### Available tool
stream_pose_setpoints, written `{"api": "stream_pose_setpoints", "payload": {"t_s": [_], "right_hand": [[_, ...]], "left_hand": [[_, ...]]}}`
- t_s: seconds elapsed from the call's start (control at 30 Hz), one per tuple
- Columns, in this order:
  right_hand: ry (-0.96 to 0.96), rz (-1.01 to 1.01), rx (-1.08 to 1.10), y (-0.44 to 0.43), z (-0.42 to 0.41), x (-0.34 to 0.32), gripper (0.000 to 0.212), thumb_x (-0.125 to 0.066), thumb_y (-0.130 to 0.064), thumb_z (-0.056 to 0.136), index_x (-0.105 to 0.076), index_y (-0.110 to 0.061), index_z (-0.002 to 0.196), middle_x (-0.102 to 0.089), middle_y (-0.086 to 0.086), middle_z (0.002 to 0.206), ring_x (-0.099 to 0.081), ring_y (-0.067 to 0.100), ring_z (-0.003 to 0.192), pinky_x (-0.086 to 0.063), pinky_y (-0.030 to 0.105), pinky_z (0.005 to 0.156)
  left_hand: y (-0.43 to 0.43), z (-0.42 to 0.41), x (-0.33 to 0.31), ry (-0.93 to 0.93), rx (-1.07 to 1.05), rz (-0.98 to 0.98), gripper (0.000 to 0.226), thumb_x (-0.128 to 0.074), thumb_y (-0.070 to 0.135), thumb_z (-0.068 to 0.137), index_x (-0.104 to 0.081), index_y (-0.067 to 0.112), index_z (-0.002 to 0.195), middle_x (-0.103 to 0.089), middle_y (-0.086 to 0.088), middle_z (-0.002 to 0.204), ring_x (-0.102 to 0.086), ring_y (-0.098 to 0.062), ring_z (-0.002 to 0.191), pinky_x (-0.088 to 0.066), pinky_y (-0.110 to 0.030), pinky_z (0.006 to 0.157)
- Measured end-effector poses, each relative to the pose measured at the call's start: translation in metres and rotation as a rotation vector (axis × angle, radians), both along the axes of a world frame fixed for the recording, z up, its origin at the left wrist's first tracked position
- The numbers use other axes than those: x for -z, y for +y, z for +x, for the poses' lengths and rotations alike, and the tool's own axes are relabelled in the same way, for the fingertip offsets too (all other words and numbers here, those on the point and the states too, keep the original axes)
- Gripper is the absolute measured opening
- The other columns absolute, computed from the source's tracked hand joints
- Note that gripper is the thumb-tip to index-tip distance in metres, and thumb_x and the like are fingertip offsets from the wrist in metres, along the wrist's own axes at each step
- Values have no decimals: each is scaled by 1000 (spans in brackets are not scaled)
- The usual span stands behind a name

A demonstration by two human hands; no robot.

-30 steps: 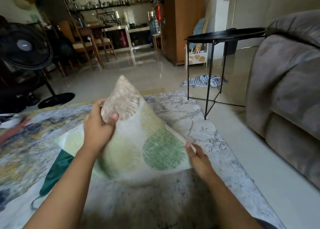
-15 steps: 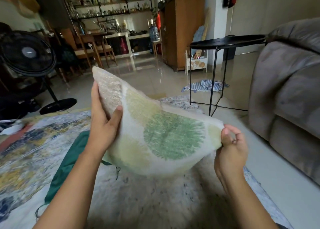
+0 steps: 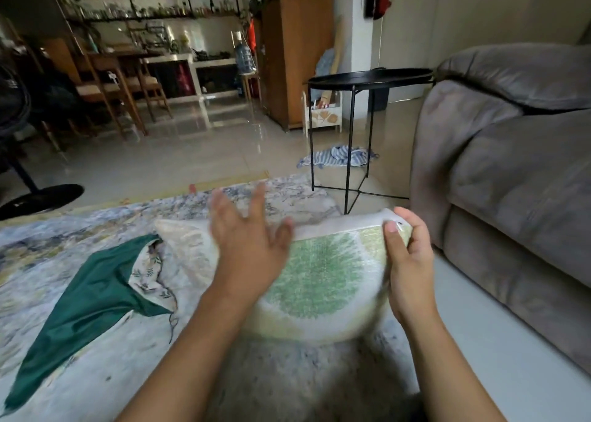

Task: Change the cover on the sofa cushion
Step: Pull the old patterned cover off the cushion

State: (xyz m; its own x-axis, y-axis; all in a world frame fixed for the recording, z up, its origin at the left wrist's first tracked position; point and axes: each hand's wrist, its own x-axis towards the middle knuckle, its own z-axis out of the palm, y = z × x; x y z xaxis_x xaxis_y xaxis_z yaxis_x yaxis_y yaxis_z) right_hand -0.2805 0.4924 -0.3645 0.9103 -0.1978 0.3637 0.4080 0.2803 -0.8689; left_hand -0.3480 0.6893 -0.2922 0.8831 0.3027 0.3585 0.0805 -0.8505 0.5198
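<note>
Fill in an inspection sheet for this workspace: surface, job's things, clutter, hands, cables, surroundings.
Surface: patterned rug on a glossy floor.
Job's things: cushion in a pale cover with green prints, held on edge; dark green cover lying crumpled on the rug to its left, patterned inside showing.
Clutter: striped cloth on the floor by the black side table.
Hands: right hand grips the cushion's right end; left hand open, fingers spread, blurred in front of the cushion.
Cables: nothing seen.
Surroundings: grey sofa at right; fan base far left; shelves behind.

Woven-looking cloth cushion [image 3: 319, 274], glossy tiled floor [image 3: 198, 153], matt metal table [image 3: 367, 79]
</note>
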Motion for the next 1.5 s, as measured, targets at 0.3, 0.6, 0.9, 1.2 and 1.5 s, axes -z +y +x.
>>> {"api": "stream_pose_setpoints", "payload": {"t_s": [0.3,0.6,0.9,1.2,1.5], "right_hand": [[57,57,-188,-5,5,6,19,-64,-26,88,-67,-20,106,-72,2,86,-65,16,76,-55,32,71],[9,122,-245,7,8,10,48,-77,-46,77,-70,-20,117,-72,11,115,-66,29,105,-51,43,96],[1,275,-123,5,11,9,8,-66,-20,88,-71,-18,93,-70,4,85,-59,19,80,-49,35,77],[-63,111,-99,4,14,5,17,-56,-32,99,-65,-18,97,-65,7,95,-56,22,93,-42,44,89],[-75,-26,-34,5,7,-2,14,-59,-39,93,-65,-26,90,-60,23,86,-54,26,81,-46,43,75]], "left_hand": [[-34,22,48,-7,378,496,66,-28,70,94,-2,49,151,-29,10,154,-27,-16,143,-14,-50,120],[-27,38,24,-98,424,1,83,-55,-7,84,-38,55,137,-48,15,136,-42,-11,132,-28,-60,110],[-82,43,18,-174,347,-44,29,-51,61,86,-56,54,114,-57,25,119,-50,1,120,-18,-62,113],[-95,63,11,-288,385,-311,25,-67,62,71,-66,42,87,-67,17,89,-64,-6,90,-44,-58,97],[-81,57,11,-295,274,-357,18,-73,50,76,-70,34,83,-71,27,80,-66,4,82,-22,-60,116]]}}
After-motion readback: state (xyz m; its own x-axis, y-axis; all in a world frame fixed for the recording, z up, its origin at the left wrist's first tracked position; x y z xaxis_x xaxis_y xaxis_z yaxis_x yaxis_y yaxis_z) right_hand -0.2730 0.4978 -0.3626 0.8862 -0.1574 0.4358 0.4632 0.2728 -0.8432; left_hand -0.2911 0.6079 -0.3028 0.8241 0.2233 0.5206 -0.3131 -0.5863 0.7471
